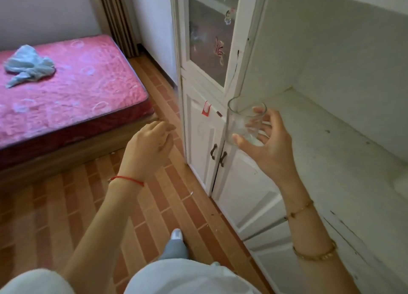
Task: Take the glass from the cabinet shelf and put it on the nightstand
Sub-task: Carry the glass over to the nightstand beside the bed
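Observation:
A clear empty drinking glass [241, 117] is upright in the air, just off the left front corner of the white cabinet shelf [320, 139]. My right hand [269, 146] is wrapped around it, thumb at its base and fingers behind it. My left hand [148, 148] hovers over the floor to the left of the cabinet, fingers loosely curled and holding nothing. No nightstand is in view.
A tall white cabinet [205, 128] with a glass door and two lower doors stands left of the shelf. A bed with a pink mattress [72, 90] and a light blue cloth [28, 66] fills the left. Brick-patterned floor [66, 205] lies between.

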{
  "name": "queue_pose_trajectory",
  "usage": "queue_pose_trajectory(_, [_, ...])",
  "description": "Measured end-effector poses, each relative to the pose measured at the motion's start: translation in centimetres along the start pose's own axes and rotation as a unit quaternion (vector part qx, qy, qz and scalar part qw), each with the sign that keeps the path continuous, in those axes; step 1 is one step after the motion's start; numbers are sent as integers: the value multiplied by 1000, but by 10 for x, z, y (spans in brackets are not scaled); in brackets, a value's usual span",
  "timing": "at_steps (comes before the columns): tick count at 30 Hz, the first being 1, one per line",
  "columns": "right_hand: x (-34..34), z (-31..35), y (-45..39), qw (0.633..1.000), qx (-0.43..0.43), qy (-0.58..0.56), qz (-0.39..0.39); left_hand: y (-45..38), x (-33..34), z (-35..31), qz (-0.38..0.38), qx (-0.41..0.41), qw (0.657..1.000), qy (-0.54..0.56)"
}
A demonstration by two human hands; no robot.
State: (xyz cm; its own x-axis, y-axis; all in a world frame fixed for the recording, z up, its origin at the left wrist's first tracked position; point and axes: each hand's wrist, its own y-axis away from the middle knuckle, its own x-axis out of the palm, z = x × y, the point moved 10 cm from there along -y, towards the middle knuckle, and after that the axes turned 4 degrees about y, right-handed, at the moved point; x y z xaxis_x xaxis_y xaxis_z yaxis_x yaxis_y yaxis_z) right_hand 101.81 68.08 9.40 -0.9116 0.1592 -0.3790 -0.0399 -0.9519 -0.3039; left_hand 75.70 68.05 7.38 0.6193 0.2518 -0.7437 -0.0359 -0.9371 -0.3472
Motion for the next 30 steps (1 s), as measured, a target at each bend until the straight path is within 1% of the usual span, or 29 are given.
queue_pose_trajectory(7, [74, -8, -2, 997, 9, -11, 72, 42, -19, 73, -27, -91, 995, -22])
queue_pose_trajectory(13, [161, 2, -11, 991, 1, -10, 137, 66, -45, 142, -43, -166, 985, -24])
queue_pose_trajectory(19, [270, 39, -28, 979, -38, -18, 200, 78, -93, 216, -59, -217, 973, -47])
queue_pose_trajectory(27, [416, 99, -40, 965, -97, -26, 242, 96, -173, 314, -91, -279, 954, -54])
queue_pose_trajectory(30, [467, 115, -37, 953, -94, -60, 282, 111, -199, 348, -115, -313, 941, -52])
